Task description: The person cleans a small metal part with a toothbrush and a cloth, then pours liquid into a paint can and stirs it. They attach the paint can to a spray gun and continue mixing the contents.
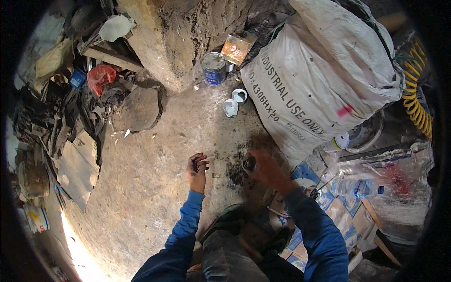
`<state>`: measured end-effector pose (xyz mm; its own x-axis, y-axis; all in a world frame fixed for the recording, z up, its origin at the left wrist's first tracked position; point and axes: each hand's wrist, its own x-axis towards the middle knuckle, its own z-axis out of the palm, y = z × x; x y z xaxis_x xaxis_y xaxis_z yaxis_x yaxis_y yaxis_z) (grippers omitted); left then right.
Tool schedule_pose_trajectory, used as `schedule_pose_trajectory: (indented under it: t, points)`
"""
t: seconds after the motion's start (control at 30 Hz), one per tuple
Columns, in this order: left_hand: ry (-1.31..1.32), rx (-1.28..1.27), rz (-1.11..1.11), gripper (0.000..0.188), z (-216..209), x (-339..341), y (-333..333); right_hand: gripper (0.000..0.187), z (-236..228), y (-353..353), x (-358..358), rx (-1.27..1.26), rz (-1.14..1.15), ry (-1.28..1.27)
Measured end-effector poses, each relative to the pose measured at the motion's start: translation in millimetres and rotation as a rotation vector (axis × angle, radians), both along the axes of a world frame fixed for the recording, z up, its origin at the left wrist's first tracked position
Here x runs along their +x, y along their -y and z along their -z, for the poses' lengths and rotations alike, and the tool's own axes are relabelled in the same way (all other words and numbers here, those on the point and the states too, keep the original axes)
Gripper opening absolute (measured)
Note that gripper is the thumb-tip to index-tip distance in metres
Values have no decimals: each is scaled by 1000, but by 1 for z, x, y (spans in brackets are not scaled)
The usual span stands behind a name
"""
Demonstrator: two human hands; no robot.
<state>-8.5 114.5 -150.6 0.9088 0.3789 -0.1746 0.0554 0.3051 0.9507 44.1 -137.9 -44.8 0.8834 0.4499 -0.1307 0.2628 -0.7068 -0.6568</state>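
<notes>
Nearest: dark green shoe point(225, 222) on the floor point(136, 188). Left hand point(197, 170): grip apart, fingers loosely curled, tips blackened, nothing in it. Right hand point(263, 168): grip clamped on a small dark round thing point(249, 163), maybe a cap or pot, too dark to be sure. That thing sits at the right edge of a black stain point(236, 175), height unclear. Clear bottle point(350, 187) lies off to the right. Further out: big white sack point(310, 80), two small pale tins point(230, 108) by its left edge, then blue tin point(213, 74) near an orange box point(236, 49).
</notes>
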Motion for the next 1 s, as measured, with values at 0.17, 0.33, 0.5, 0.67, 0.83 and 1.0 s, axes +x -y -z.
schedule_pose_trajectory:
  t: [0.17,0.33,0.5,0.67,0.83,1.0]
  points:
    - [1,1,5,29,1,-2,2,71,-8,-1,1,-64,-47,141]
    - [-14,-25,-2,33,-4,-4,4,72,-19,-4,1,-155,-47,-52]
    - [-16,-21,-10,31,-7,-5,6,72,-23,-9,-1,-50,-25,0]
    - [-15,15,-1,30,-6,-5,6,73,-24,-13,0,-31,-43,52]
    - [-33,44,15,30,-7,-6,6,76,-26,-14,2,-43,-12,18]
    - [-58,20,12,29,-1,-7,4,73,-20,-13,3,-11,45,38]
